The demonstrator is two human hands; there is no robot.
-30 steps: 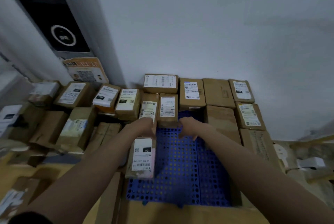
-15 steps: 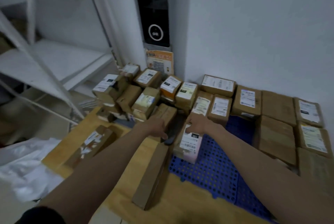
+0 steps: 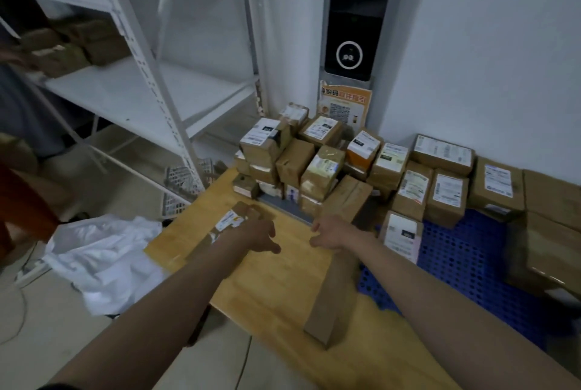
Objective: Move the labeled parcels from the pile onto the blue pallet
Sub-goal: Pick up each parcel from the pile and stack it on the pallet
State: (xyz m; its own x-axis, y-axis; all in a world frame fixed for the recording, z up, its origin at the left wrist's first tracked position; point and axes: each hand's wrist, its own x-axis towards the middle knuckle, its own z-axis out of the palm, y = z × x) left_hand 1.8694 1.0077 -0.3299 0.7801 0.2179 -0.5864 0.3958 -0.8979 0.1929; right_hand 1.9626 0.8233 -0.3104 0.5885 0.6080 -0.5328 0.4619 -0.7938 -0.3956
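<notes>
Labeled parcels (image 3: pixel 320 166) are sitting heaped at the far end of the wooden board (image 3: pixel 283 282), left of the blue pallet (image 3: pixel 465 257), where more boxes are lining the far and right edges. One flat parcel (image 3: pixel 229 223) is lying on the board's left edge, partly under the left hand (image 3: pixel 257 234). Both hands are hovering loosely open and holding nothing; the right hand (image 3: pixel 330 232) is reaching over the board, near a pink-sided parcel (image 3: pixel 401 237) standing on the pallet.

Parcels (image 3: pixel 317 166): brown cartons, white labels, heaped against the wall at the wooden board's far end. Pallet (image 3: pixel 465 257): blue, perforated, flat on floor; labeled cartons line its far edge.
</notes>
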